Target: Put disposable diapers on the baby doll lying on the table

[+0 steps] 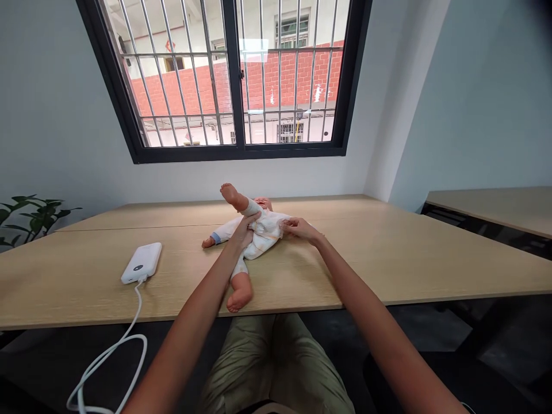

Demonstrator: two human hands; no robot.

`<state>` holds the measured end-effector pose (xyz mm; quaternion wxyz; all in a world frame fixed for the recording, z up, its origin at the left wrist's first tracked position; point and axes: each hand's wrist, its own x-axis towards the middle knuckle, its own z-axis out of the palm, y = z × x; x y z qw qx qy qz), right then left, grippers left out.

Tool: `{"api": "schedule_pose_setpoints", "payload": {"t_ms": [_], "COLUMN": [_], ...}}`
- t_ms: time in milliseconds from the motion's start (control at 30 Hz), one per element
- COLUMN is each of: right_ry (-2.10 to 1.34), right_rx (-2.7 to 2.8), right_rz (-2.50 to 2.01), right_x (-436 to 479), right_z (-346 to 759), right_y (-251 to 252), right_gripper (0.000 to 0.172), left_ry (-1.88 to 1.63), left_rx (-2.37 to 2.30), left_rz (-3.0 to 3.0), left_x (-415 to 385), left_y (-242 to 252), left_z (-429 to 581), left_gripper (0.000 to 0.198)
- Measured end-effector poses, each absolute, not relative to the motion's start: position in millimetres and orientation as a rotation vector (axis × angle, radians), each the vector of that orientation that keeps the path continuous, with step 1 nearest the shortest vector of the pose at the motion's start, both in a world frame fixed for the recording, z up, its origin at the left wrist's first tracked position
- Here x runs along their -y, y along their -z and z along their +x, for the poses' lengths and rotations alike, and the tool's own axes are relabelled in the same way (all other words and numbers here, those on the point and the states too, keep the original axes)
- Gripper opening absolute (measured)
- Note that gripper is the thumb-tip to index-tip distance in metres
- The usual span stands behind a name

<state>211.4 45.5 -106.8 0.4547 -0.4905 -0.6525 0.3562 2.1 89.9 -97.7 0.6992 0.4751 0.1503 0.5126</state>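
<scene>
A baby doll (259,230) in a white romper lies on its back on the wooden table (388,253). One of its legs is raised and the other reaches toward the table's front edge. My left hand (245,231) is closed on the romper at the doll's raised thigh. My right hand (299,228) pinches the romper's cloth on the doll's other side.
A white power bank (141,263) lies on the left of the table with a white cable (112,351) hanging off the front edge. A potted plant (30,215) stands at far left. A barred window (233,75) is behind. Another desk (495,210) stands at right.
</scene>
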Motion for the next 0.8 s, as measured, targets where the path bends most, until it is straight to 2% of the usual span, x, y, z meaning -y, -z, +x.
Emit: {"api": "schedule_pose_setpoints", "payload": {"t_ms": [167, 300, 433, 600, 800], "right_ry": [-0.956, -0.869, -0.8, -0.677, -0.554], "right_rx": [1.513, 1.407, 1.521, 1.644, 1.736], "right_rz": [-1.177, -1.07, -0.9, -0.976, -1.002], "right_x": [-50.2, -47.5, -42.2, -42.8, -49.0], "right_z": [216.7, 217.0, 215.0, 211.7, 218.6], "right_y": [108.0, 100.8, 92.7, 94.5, 99.1], "right_gripper": [0.037, 0.039, 0.033, 0.036, 0.029], "left_ry": [-1.097, -1.095, -1.101, -1.073, -1.096], "left_rx": [-0.251, -0.233, -0.241, -0.262, -0.288], "left_rz": [0.959, 0.984, 1.039, 1.073, 1.21], "left_x": [-90.3, -91.7, -92.7, -92.6, -91.0], "left_y": [98.3, 99.0, 98.7, 99.7, 101.8], "left_z": [0.9, 1.5, 1.7, 0.7, 3.9], "left_gripper": [0.041, 0.038, 0.04, 0.042, 0.042]}}
